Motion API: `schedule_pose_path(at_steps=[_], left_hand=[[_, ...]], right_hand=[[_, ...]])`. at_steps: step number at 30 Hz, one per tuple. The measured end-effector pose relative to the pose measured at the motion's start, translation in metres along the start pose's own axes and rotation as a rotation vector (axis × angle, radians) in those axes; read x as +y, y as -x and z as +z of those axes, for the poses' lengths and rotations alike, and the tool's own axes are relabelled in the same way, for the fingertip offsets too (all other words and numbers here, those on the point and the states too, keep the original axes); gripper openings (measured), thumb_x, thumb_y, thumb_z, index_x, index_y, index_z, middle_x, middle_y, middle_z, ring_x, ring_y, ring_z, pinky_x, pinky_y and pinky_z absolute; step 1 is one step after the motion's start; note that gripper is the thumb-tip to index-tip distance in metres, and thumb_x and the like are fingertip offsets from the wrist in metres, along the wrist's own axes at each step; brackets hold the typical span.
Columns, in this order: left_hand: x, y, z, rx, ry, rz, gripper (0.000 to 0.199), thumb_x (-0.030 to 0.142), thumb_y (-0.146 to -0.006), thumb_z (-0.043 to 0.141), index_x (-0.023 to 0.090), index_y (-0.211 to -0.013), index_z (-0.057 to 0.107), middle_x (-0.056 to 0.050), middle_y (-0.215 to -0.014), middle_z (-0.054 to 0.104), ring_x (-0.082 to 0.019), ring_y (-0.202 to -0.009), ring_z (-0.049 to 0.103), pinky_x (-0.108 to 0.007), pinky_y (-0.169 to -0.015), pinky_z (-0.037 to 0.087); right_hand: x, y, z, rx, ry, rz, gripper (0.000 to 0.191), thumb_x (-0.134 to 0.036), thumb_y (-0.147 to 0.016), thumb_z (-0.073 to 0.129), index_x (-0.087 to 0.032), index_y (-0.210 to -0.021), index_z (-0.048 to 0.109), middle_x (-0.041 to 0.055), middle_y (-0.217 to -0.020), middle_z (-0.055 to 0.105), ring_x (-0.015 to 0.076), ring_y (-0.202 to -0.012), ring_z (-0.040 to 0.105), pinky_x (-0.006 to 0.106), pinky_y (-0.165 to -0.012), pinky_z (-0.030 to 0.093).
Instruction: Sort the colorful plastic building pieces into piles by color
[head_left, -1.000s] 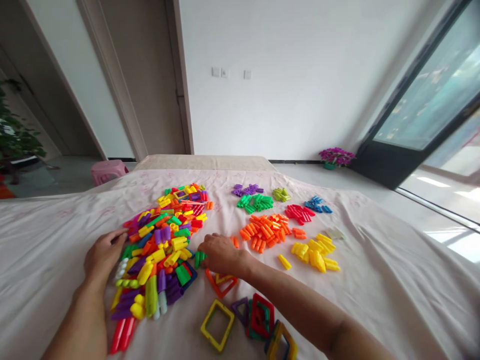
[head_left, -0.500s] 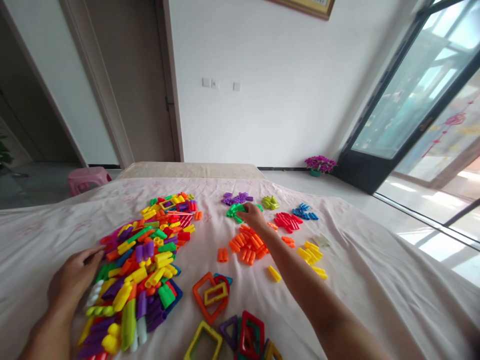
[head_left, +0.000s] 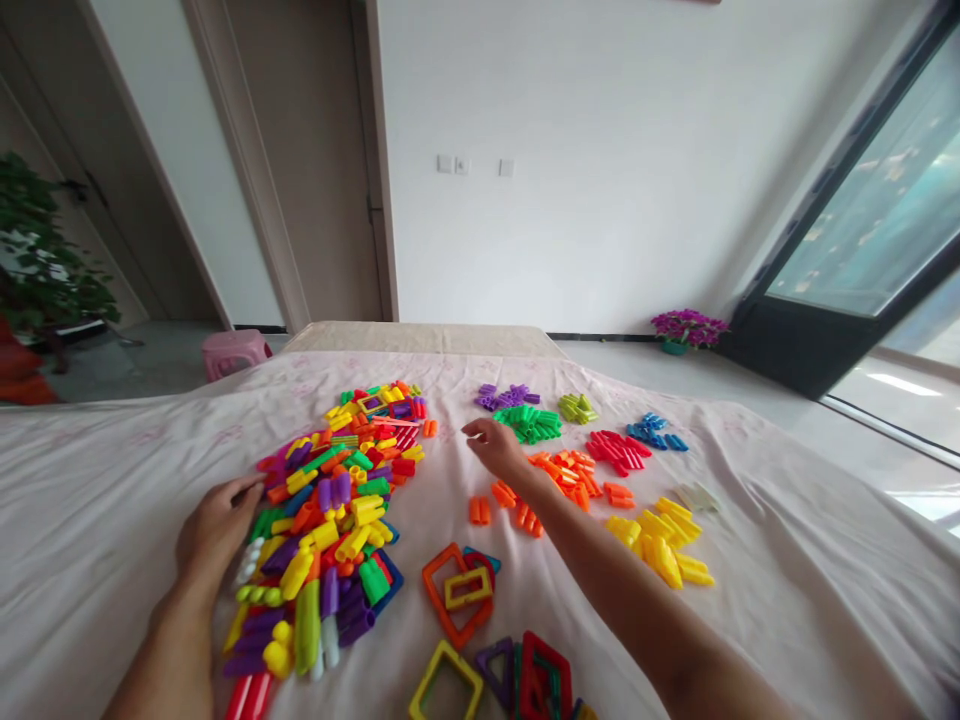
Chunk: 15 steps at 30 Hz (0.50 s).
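My left hand (head_left: pixel 217 525) rests at the left edge of a mixed pile of colourful plastic building pieces (head_left: pixel 326 535), its thumb and fingers apart near the red and green ones. No piece shows in its grasp. My right hand (head_left: pixel 495 447) hovers over the cloth just left of a cluster of green tube pieces (head_left: pixel 534 425). Its fingers point left, slightly parted, with nothing visible between them. Below the right forearm's near end lie orange tube pieces (head_left: pixel 566 470), partly covered by the arm. Purple pieces (head_left: pixel 510 397) sit behind the green ones.
Lime pieces (head_left: pixel 577 408), red pieces (head_left: pixel 619 452), blue pieces (head_left: pixel 656 432) and yellow pieces (head_left: pixel 664 540) form separate clusters on the right. Flat frame shapes (head_left: pixel 457 610) lie at the front on the pale bedsheet (head_left: pixel 787 590). A pink stool (head_left: pixel 235 352) stands beyond the left edge.
My right hand has let go of the green pieces and drawn back leftward from their cluster. The left hand stays beside the mixed pile. The view has turned left.
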<state>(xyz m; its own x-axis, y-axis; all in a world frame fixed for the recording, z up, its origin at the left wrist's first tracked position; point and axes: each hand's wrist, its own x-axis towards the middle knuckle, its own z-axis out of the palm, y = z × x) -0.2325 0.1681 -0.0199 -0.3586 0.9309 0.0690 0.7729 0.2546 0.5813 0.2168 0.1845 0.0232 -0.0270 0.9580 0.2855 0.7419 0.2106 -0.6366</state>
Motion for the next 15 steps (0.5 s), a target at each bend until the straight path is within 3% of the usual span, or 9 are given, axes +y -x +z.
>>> schedule_pose_path(at_steps=[4,8,11,15], left_hand=[[0.003,0.002,-0.002,-0.006,0.004,0.002,0.052,0.053,-0.090,0.042,0.023,-0.123,0.068,-0.011,-0.131,0.063,-0.031,-0.114,0.059,-0.038,-0.092,0.044],[0.005,0.002,-0.003,-0.015,-0.006,-0.014,0.053,0.055,-0.090,0.041,0.024,-0.124,0.067,-0.011,-0.131,0.063,-0.031,-0.114,0.060,-0.038,-0.091,0.044],[0.004,0.001,-0.003,-0.030,-0.022,-0.025,0.054,0.057,-0.090,0.039,0.025,-0.124,0.066,-0.010,-0.132,0.063,-0.031,-0.115,0.060,-0.037,-0.090,0.045],[-0.014,-0.011,0.004,-0.033,-0.086,-0.020,0.060,0.064,-0.089,0.035,0.027,-0.124,0.066,-0.009,-0.124,0.067,-0.030,-0.104,0.064,-0.035,-0.082,0.048]], right_hand=[[-0.048,0.005,0.049,-0.193,0.018,-0.120,0.032,-0.017,-0.079,0.064,-0.019,-0.110,0.072,0.0070,-0.111,0.070,0.0153,-0.084,0.065,0.024,-0.075,0.048],[-0.070,0.005,0.075,-0.270,0.108,-0.124,0.026,-0.022,-0.081,0.065,-0.020,-0.106,0.071,0.0072,-0.108,0.069,0.0176,-0.090,0.063,0.025,-0.076,0.045],[-0.073,0.007,0.076,-0.296,0.145,-0.118,0.019,-0.026,-0.085,0.062,-0.021,-0.100,0.070,0.0069,-0.103,0.069,0.0183,-0.089,0.062,0.025,-0.072,0.043],[-0.063,0.011,0.056,-0.263,0.091,-0.121,0.018,-0.031,-0.085,0.066,-0.021,-0.099,0.070,0.0046,-0.100,0.071,0.0174,-0.087,0.063,0.025,-0.072,0.042]])
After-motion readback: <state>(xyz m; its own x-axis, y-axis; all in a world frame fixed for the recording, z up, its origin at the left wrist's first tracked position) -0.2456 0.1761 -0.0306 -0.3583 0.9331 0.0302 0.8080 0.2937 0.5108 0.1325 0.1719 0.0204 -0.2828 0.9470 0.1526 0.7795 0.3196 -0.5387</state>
